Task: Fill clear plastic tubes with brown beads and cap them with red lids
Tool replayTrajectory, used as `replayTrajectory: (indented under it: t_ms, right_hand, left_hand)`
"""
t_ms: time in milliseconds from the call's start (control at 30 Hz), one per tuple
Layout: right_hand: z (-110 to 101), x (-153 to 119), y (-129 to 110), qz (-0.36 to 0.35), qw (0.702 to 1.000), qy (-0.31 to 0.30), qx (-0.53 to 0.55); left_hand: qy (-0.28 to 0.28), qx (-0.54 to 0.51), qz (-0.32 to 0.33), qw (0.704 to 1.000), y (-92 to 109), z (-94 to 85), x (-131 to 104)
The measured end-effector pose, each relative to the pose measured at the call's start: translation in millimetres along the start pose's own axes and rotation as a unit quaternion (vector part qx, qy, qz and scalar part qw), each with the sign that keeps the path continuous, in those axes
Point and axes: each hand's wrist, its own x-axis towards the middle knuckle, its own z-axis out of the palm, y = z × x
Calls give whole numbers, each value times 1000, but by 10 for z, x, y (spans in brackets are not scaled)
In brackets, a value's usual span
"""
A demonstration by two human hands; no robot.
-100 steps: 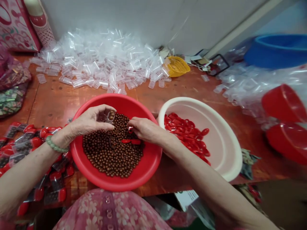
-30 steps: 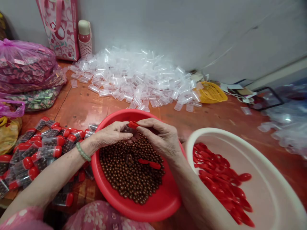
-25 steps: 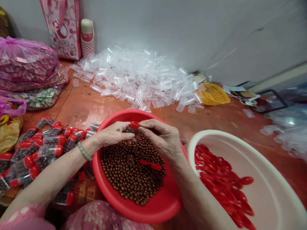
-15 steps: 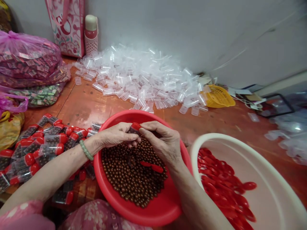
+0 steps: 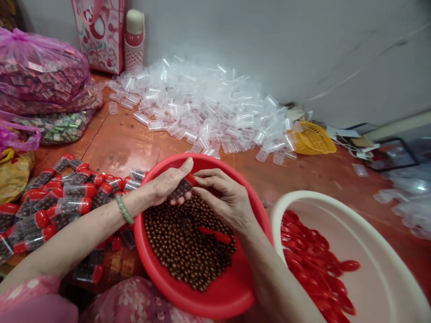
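Over the red basin, a small clear plastic container with a red cap and dark contents lies tilted across the fingers of my left hand. My left thumb is raised off it. The fingertips and thumb of my right hand are closed around the capped end. Below both hands, the basin holds a heap of shiny brown balls. A red spoon-like piece and a small clear container rest on the balls.
Filled red-capped containers pile up at the left. Clear empty containers are heaped by the wall, near a yellow basket. A white tub with red spoon-like pieces stands right. Stuffed plastic bags sit back left.
My left thumb has lifted off the container and now points up. The container has turned, showing more of its clear side. My right fingers stay at its red cap. The view has shifted slightly.
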Motion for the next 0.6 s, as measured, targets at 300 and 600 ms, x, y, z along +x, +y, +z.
replayTrajectory:
  t_ms: [300, 600]
  right_hand:
    - [-30, 15, 51, 54, 997, -22, 60]
    - [65, -16, 121, 173, 951, 152, 207]
  left_hand:
    - [32, 63, 20, 997, 38, 12, 30]
    - [19, 56, 18, 998, 86, 60, 40]
